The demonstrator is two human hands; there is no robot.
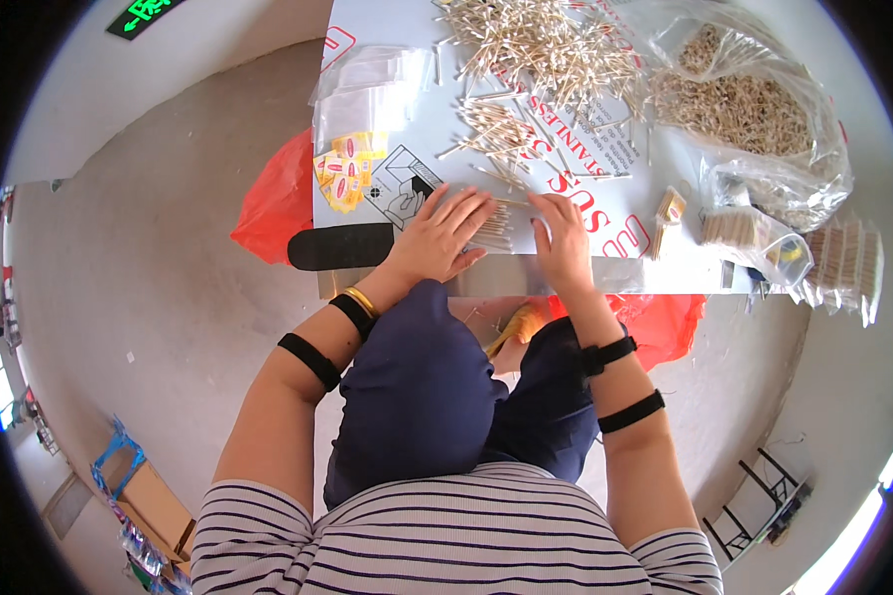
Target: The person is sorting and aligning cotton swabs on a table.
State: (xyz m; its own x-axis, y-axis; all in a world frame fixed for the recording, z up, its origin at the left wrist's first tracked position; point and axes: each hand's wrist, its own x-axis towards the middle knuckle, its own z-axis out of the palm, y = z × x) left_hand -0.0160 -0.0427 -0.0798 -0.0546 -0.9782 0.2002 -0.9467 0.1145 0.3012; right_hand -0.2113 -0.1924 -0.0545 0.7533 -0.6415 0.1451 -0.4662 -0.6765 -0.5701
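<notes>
Between my hands lies a small row of cotton swabs (493, 230) with thin wooden sticks, near the table's front edge. My left hand (441, 233) rests flat over the left ends of this row, its fingers stretched out. Across from it, my right hand (566, 240) touches the table at the right of the swabs, thumb apart from the fingers. Just beyond is a loose clump of swabs (496, 131), and farther back a big heap (541, 48) spreads over the table. What lies under my left palm is hidden.
At the left are clear plastic sleeves (372, 84), yellow labels (344, 178) and a black strip (340, 246). To the right stand a bag full of swabs (744, 109), a small bundle (669, 220) and packed swabs (845, 263). Red plastic bags (276, 203) hang by the table.
</notes>
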